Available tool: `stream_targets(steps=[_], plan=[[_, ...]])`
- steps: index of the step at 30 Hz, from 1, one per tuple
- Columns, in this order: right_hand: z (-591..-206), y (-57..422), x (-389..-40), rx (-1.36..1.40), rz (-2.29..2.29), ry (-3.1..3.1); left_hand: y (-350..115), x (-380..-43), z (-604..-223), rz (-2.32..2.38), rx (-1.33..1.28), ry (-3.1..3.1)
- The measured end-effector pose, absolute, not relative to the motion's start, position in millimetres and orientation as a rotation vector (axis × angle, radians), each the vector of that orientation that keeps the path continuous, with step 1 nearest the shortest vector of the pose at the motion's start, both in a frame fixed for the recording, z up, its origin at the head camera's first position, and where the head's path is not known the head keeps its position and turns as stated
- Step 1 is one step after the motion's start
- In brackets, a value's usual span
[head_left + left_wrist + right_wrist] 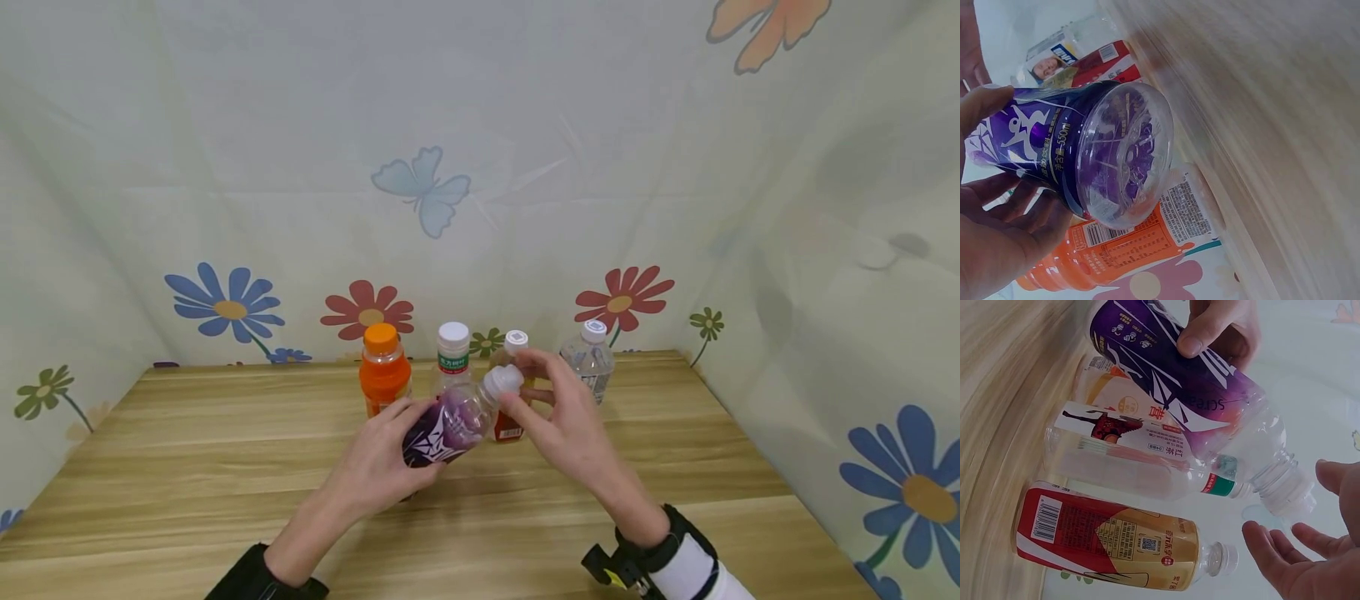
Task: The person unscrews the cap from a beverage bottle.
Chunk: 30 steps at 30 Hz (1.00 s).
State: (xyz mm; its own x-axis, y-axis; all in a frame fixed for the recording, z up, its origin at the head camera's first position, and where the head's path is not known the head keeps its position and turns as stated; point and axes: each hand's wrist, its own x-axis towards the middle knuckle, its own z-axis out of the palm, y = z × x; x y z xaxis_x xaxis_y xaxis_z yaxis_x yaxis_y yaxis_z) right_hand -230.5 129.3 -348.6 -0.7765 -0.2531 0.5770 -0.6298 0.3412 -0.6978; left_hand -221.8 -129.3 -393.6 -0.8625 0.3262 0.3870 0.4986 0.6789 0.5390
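My left hand [382, 458] grips a purple-labelled drink bottle [442, 429] round its body, thumb on one side and fingers on the other. The bottle is tilted, with its white cap [503, 381] up and to the right; its clear base [1129, 156] faces the left wrist camera. Around that cap, my right hand [562, 417] has its thumb and fingers spread. In the right wrist view, a gap shows between the fingertips [1257, 534] and the cap [1294, 497].
Behind the held bottle stand an orange drink bottle [384, 375], a clear white-capped bottle with a green neck band [453, 354], a red and gold bottle [508, 425] and a clear water bottle [592, 358]. The wooden table [187, 467] meets a flowered cloth backdrop [480, 250].
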Motion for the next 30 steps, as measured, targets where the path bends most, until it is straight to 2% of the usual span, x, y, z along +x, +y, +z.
stream_targets(steps=[12,30], plan=[[-350.6,126.0,-230.0,0.718,1.369,-2.288,-128.9,-220.9,-393.5,-0.931,-0.641,-2.644],[-349.0,128.5,-230.2,0.826,1.438,-2.260,-129.1,-220.7,-393.2,-0.927,-0.655,-2.642]])
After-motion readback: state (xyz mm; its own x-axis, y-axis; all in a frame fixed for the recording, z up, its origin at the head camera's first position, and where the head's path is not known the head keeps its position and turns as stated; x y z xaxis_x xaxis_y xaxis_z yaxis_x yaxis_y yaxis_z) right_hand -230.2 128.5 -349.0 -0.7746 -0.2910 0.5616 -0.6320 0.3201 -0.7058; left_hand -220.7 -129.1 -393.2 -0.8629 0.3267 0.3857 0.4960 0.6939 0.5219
